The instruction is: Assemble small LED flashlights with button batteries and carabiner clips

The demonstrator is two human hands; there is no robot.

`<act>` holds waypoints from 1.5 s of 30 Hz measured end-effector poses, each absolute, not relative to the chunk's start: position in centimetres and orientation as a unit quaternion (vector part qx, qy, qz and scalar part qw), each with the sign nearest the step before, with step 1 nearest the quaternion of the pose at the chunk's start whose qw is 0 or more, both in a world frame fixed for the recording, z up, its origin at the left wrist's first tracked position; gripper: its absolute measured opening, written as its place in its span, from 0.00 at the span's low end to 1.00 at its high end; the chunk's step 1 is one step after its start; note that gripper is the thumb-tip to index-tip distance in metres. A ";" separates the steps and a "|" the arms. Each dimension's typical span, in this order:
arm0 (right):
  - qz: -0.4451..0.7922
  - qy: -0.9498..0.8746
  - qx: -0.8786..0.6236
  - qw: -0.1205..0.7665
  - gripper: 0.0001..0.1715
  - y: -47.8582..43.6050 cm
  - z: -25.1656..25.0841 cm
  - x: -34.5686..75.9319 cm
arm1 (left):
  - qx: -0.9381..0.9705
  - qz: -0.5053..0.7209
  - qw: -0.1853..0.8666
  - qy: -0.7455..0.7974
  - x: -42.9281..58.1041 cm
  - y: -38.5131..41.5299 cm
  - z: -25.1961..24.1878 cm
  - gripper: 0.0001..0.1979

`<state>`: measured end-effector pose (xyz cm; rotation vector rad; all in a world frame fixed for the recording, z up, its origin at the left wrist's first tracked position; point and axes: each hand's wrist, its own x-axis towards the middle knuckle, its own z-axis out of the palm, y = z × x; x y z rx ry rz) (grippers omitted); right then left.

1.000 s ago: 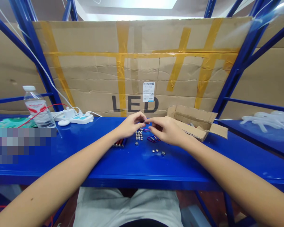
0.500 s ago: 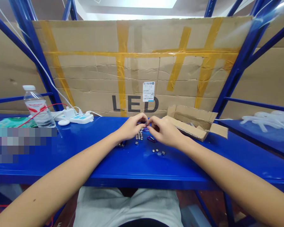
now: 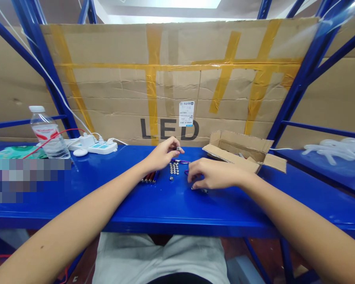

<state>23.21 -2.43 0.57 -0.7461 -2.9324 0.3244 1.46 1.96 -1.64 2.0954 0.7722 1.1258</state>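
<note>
My left hand (image 3: 165, 153) is closed in a pinch, raised above the table, holding a small round silver piece (image 3: 178, 148) like a button cell between thumb and fingertips. Below it, several similar silver pieces (image 3: 174, 169) stand in neat rows, with a loose one (image 3: 171, 178) in front. My right hand (image 3: 205, 174) hovers low on the right, fingers curved and thumb apart from the forefinger, over a few loose silver pieces (image 3: 205, 191) that it partly hides. Dark red and blue pen-like tubes (image 3: 150, 177) lie beside my left wrist. Behind the rows is a purple pen-like tube (image 3: 180, 161).
An open cardboard box (image 3: 233, 154) stands at the back right of the blue table (image 3: 165, 213). A water bottle (image 3: 49, 136) and a white power strip (image 3: 99, 147) are at the back left. A large cardboard sheet (image 3: 121, 98) rises behind the table.
My hands were together at the middle; now my right hand has moved right and down towards the loose silver pieces. My left hand stays raised, keeping a silver piece.
</note>
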 end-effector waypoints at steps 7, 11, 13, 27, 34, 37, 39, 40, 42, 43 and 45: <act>0.107 -0.959 -0.260 0.009 0.06 -2.2 -0.3 22.5 | 0.792 0.412 0.329 0.307 1.6 2.0 -1.9 0.04; 0.127 -0.948 -0.290 0.014 0.05 -2.2 -0.4 22.3 | 0.786 0.405 0.348 0.312 1.6 2.1 -2.1 0.05; 0.154 -0.936 -0.315 0.002 0.06 -2.2 -0.5 22.3 | 0.782 0.402 0.359 0.313 1.6 2.1 -2.3 0.05; -0.004 -0.865 -0.276 0.419 0.06 -0.1 -0.7 22.6 | 0.793 0.366 0.383 0.300 2.4 0.8 -1.9 0.05; -0.035 -0.882 -0.233 0.407 0.09 0.1 -1.3 22.3 | 0.783 0.361 0.399 0.311 2.6 0.4 -1.8 0.06; -0.033 -0.893 -0.233 0.385 0.10 0.0 -1.4 22.2 | 0.770 0.369 0.419 0.309 2.6 0.6 -2.0 0.06; -0.031 -0.888 -0.242 0.389 0.10 -0.2 -1.2 22.2 | 0.764 0.379 0.422 0.306 2.6 0.9 -2.0 0.06; -0.030 -0.880 -0.254 0.400 0.10 -0.3 -1.0 22.3 | 0.763 0.386 0.419 0.304 2.5 1.0 -2.0 0.06; -0.018 -0.860 -0.291 0.419 0.09 -0.6 -0.6 22.5 | 0.767 0.399 0.406 0.297 2.4 1.3 -2.0 0.06; -0.004 -0.855 -0.313 0.412 0.09 -0.7 -0.3 22.7 | 0.771 0.406 0.394 0.292 2.3 1.5 -2.0 0.06; 0.040 -0.870 -0.354 0.341 0.08 -1.1 0.2 23.1 | 0.784 0.413 0.370 0.281 2.0 1.8 -2.0 0.08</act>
